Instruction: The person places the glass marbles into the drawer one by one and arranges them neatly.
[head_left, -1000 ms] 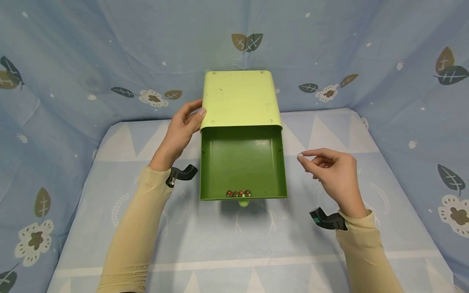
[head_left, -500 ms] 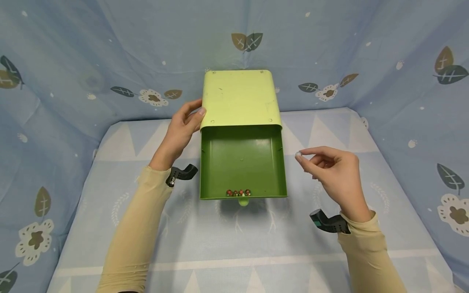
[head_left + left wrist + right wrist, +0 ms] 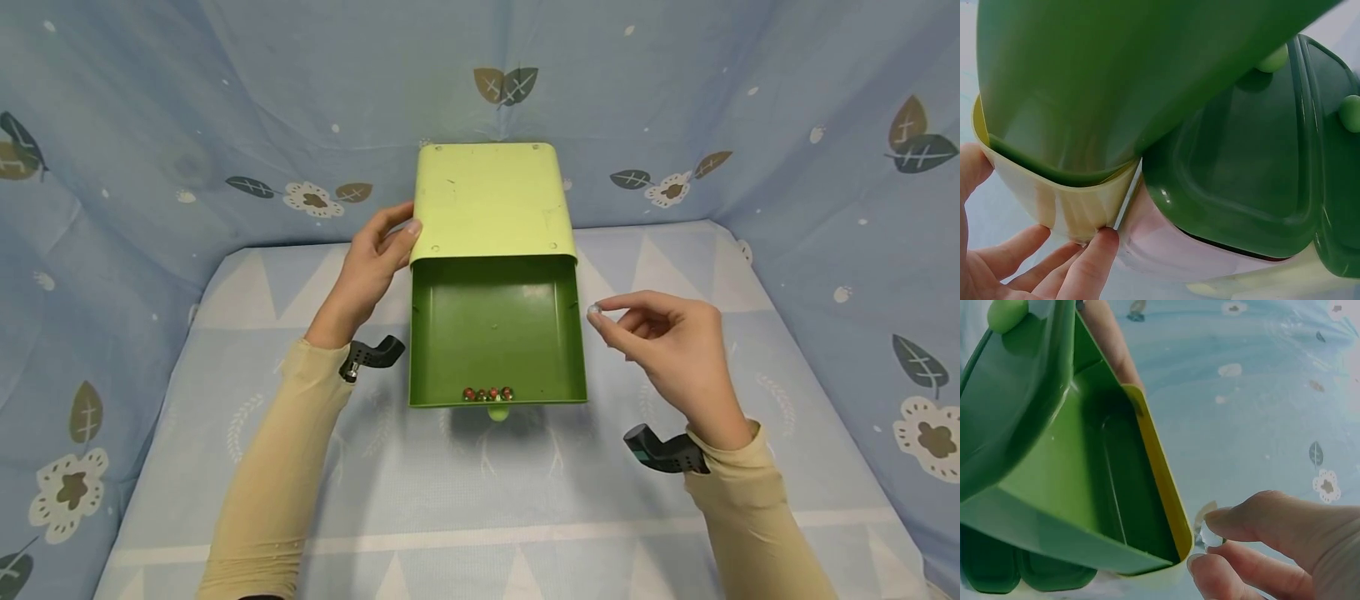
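My right hand pinches a small clear marble between thumb and fingertips. It is held just right of a pulled-out green drawer, above the tabletop. Several small red-and-green marbles lie in a row against the drawer's front wall. The drawer slides out of a light yellow casing, the top unit of a stack. On the casing's left side rests my left hand, thumb near the top edge. Its fingertips touch the yellow wall in the left wrist view.
Below the open drawer, a pink unit and another yellow unit carry closed green drawer fronts with round knobs. A light green knob juts from the open drawer's front. Patterned blue curtain hangs close behind the stack.
My right hand has moved slightly left and away from me, bringing the clear marble nearer the drawer's right edge. The left hand, drawer and red-and-green marbles have stayed put.
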Demonstrator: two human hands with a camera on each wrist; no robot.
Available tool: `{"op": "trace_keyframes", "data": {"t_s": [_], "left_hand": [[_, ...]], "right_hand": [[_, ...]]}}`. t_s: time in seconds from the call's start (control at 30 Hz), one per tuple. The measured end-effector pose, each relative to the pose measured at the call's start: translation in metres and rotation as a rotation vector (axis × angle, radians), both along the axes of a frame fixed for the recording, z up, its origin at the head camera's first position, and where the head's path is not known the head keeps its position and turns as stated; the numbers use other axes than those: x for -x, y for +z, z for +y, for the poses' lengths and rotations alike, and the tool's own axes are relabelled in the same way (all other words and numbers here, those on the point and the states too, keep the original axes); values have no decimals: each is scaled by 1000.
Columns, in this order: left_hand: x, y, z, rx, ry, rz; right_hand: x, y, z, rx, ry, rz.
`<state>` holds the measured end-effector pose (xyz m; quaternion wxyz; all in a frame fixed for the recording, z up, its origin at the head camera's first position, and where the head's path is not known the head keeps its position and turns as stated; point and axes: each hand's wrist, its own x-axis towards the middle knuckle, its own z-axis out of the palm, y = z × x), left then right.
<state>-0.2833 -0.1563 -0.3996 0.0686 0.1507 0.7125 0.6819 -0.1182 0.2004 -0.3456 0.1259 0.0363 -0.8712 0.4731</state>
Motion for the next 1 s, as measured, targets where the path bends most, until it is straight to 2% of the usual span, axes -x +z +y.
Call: {"op": "trace_keyframes", "data": {"t_s": [0.47,1.0], "left_hand": [[-1,1,0,-5,-6,-2],[1,1,-1,-11,-16,-2]], "right_hand": [[15,8,-21,9,96,21],[41,10,-40,-69,168,55]]}}
